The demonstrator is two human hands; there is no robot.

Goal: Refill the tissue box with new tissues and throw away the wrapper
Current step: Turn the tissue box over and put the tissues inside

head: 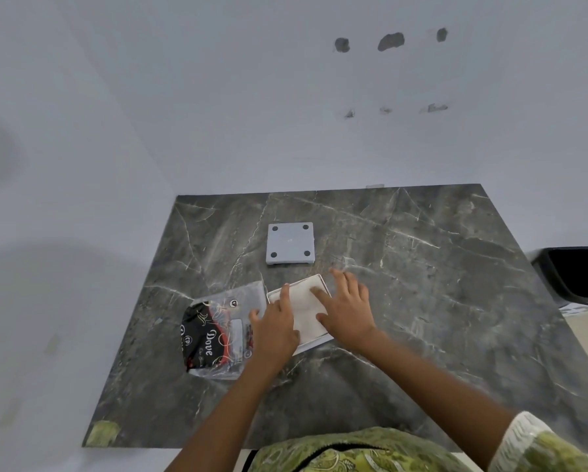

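Observation:
A white open tissue box (321, 279) lies in the middle of the dark marble table (422, 284), with a stack of white tissues (304, 308) inside it. My left hand (275, 330) rests flat on the left part of the stack, fingers spread. My right hand (347, 306) presses on the right part of the stack, fingers apart. Just left of the box lies the clear plastic wrapper (219, 335) with black and red print, flattened on the table. Farther back sits the box's grey square lid (290, 242), with four dark pads facing up.
A black waste bin (575, 274) stands off the table's right edge. A white wall borders the table at the back and left. A scrap of yellowish tape (103, 432) sticks on the front left corner.

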